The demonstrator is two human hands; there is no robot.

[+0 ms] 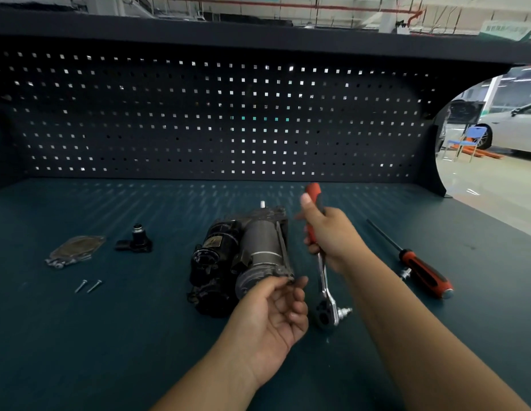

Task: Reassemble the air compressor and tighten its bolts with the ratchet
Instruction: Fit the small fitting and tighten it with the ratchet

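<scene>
The black and grey air compressor (243,256) lies on the dark green bench top (110,336), its grey cylinder end facing me. My left hand (276,310) is palm up at that near end, fingertips touching the cylinder's lower right corner, fingers loosely curled. My right hand (329,232) grips the red handle of the ratchet (326,280), held above the bench to the right of the compressor, its chrome head and socket hanging down toward me.
A flat metal cover plate (76,250), a small black fitting (136,238) and two loose screws (89,286) lie to the left. A red-and-black screwdriver (418,262) lies to the right. A perforated back panel (216,120) closes off the bench's far edge.
</scene>
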